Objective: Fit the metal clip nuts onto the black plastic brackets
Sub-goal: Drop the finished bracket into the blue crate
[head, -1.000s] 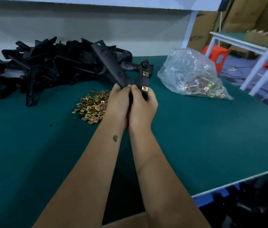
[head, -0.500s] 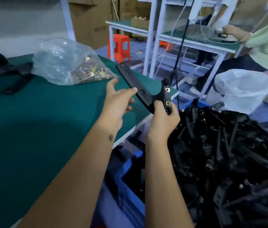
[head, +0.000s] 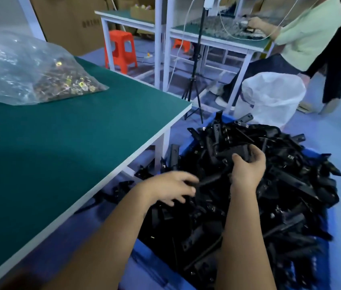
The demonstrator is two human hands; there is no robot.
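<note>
Both hands have dropped from table height into the blue crate [head: 183, 148] beside the green-topped table [head: 94, 130], carrying the black plastic bracket [head: 226, 162] onto the heap of matte, angular brackets [head: 280, 185]. Its boomerang shape blends into the pile. On the table lies a crinkled clear bag of brassy clip nuts [head: 61, 82]. Behind stand an orange stool [head: 121, 51] and a white sack [head: 274, 95]. Right hand [head: 248, 168] curls round the bracket's upper end; left hand [head: 172, 188] grips its lower end, fingers bent.
</note>
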